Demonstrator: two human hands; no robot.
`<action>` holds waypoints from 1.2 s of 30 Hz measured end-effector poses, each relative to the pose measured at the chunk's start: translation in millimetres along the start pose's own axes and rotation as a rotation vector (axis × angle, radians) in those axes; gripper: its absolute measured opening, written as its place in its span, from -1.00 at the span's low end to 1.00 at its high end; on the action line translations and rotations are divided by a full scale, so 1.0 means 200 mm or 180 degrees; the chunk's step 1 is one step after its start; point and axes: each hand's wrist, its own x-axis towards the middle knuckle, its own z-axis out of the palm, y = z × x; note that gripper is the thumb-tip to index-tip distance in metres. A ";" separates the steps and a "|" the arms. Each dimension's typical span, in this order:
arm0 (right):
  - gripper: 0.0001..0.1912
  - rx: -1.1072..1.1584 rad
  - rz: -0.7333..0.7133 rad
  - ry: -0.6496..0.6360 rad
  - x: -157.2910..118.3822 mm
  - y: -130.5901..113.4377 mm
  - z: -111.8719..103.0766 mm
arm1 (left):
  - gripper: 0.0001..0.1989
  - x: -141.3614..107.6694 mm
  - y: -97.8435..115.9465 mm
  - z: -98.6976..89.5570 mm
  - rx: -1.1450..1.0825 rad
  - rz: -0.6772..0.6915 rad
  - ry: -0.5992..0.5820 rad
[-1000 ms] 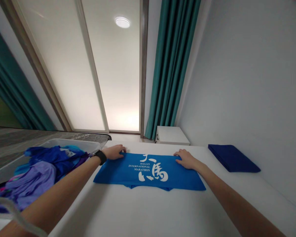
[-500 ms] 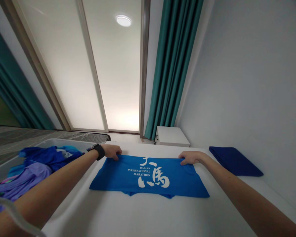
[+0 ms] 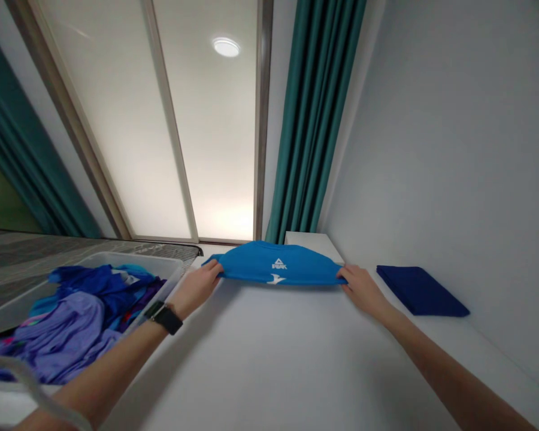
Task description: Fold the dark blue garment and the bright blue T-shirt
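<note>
A blue T-shirt [image 3: 247, 263] with a white PEAK logo is stretched between my two hands at the far side of the white surface. My left hand [image 3: 200, 286], with a black watch on its wrist, pinches the shirt's left end. At the right end, the fingers of my right hand [image 3: 360, 290] are closed on the cloth. The shirt's lower edge looks lifted off the surface, and its larger white print is mostly out of sight.
To the left stands a whitish plastic bin [image 3: 170, 281] heaped with blue and purple clothes [image 3: 72, 329]. A folded navy cloth [image 3: 420, 290] lies at the right by the wall. Behind the shirt is a white cabinet [image 3: 317, 242]. A pale blurred cord [image 3: 31, 383] crosses the lower left.
The shirt was lying flat with its marathon print showing. Both hands have lifted it and carried it away from me, and now its PEAK logo faces me.
</note>
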 end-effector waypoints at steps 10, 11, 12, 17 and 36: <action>-0.72 0.0217 0.0073 -0.0059 -0.30 -0.16 0.19 | -0.78 -0.32 0.08 0.17 0.0158 0.0165 -0.0138; -0.73 0.0171 0.0072 -0.0069 -0.30 -0.17 0.18 | -0.81 -0.31 0.10 0.15 0.0221 0.0217 -0.0101; -0.75 0.0118 0.0074 -0.0078 -0.29 -0.18 0.17 | -0.83 -0.31 0.12 0.12 0.0294 0.0259 -0.0061; -0.78 -0.0160 0.0217 -0.0133 -0.22 -0.28 0.11 | -0.73 -0.25 0.22 0.09 0.0471 0.0347 -0.0008; -0.38 0.0547 0.0603 -0.0900 0.30 -0.77 0.40 | -0.47 0.20 0.56 0.47 -0.0016 0.0009 -0.0320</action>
